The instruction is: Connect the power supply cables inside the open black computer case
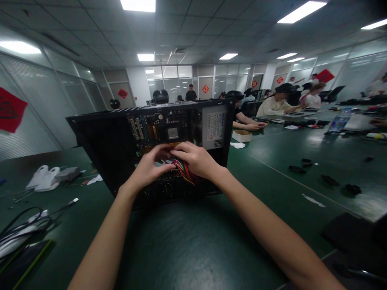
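Observation:
An open black computer case point(104, 139) stands on the table with its inside facing me. The motherboard point(173, 133) shows at its back wall, and a grey power supply point(213, 127) with a label sits at the upper right. My right hand point(198, 159) is closed around a bundle of multicoloured power cables point(186, 173) in front of the board. From the left, my left hand point(148, 167) curls in, its thumb against the same cables near their end. Its fingertips are partly hidden behind the right hand, and so is the cables' upper end.
On the left lie white plastic pieces point(45, 177), a grey block point(68, 174) and black cables point(27, 225). To the right are an open box point(242, 135), small black parts point(298, 169) and a bottle point(340, 121). Several people sit at tables beyond.

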